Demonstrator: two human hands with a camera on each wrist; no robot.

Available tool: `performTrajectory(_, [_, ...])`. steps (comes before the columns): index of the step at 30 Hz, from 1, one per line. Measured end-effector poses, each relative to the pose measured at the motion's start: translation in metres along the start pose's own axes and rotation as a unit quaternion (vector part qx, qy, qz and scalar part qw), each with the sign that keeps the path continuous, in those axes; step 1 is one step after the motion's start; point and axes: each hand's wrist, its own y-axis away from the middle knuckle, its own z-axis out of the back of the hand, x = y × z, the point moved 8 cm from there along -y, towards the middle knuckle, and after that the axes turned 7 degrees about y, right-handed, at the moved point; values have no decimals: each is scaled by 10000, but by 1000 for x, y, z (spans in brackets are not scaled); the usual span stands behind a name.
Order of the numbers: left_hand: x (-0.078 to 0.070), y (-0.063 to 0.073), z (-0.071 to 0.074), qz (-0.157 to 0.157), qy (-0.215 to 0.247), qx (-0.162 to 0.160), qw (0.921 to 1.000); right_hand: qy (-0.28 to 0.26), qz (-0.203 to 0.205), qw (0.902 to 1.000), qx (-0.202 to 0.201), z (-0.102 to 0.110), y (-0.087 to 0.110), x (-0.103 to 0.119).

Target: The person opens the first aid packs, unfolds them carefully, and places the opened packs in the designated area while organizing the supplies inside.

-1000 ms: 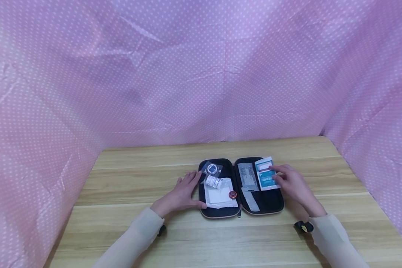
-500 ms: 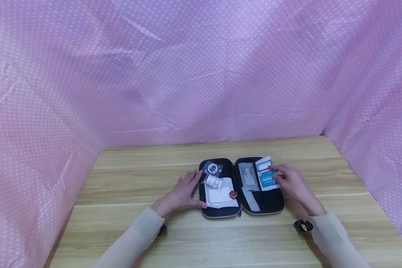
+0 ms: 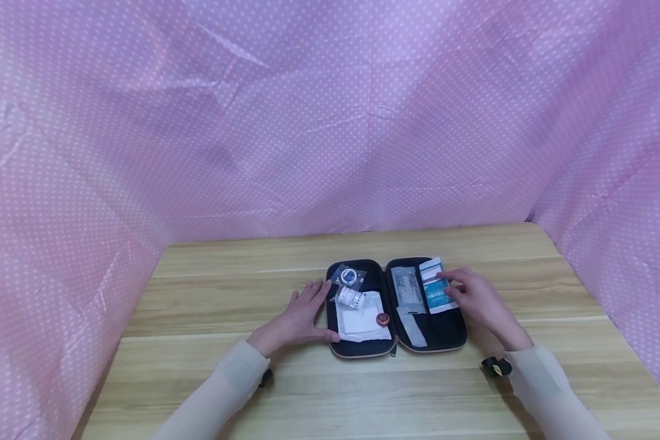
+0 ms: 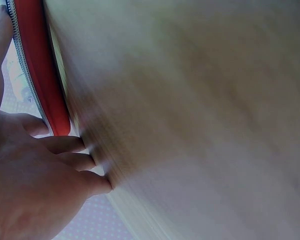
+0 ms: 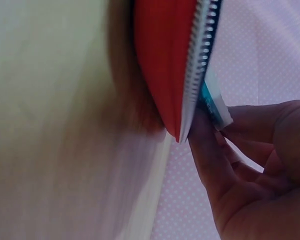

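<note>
An unzipped first-aid case (image 3: 362,349) lies spread flat on the table, black inside; the wrist views show its red outside (image 5: 162,55) and zip. My left hand (image 3: 294,324) rests along its left edge, fingertips and thumb at the rim. In the left wrist view, several fingers (image 4: 72,161) of that hand reach down to the table beside the case. My right hand (image 3: 484,305) pinches a teal and white packet (image 3: 439,296) by its right edge, over the right half. In the right wrist view only a corner of this packet (image 5: 217,105) shows between thumb and fingers.
The left half holds a flat white packet (image 3: 357,324), a small white-labelled roll (image 3: 351,298), a bagged blue and white round item (image 3: 349,277) and a red round tin (image 3: 382,319). Clear sachets (image 3: 407,288) fill the right half's left side. A pink dotted curtain (image 3: 330,122) surrounds the table.
The teal and white packet has shifted slightly left and tilted in my right hand, which moved a little left with it. My left hand and the case stay almost still.
</note>
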Motion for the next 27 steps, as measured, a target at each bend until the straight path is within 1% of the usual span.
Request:
performTrajectory(4, [0, 0, 0, 6, -4, -7, 10000, 78, 20, 9999, 107, -2, -2, 3])
performTrajectory(12, [1, 0, 0, 30, 4, 8, 10000, 257, -74, 9993, 275, -6, -5, 6])
performTrajectory(16, [1, 0, 0, 43, 19, 11, 10000, 238, -119, 9988, 400, -9, -7, 9])
performTrajectory(27, [0, 0, 1, 72, 18, 39, 10000, 384, -102, 9984, 411, -14, -13, 15])
